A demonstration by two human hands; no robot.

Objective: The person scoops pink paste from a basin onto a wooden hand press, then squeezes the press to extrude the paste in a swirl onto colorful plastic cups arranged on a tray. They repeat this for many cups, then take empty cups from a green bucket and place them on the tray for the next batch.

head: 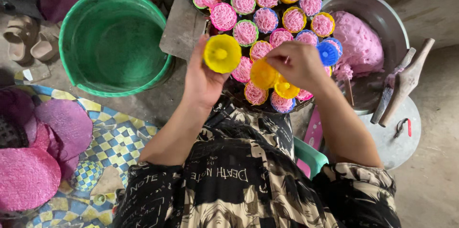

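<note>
My left hand gripped an empty yellow mould above the tray of filled moulds, while my right hand pinched another yellow mould, best held level and steady.

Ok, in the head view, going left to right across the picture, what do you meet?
Pink noodle mats → green basin → left hand holding a yellow mould → right hand over a yellow mould → blue mould → pink dough in the metal bowl → wooden tool.
</note>
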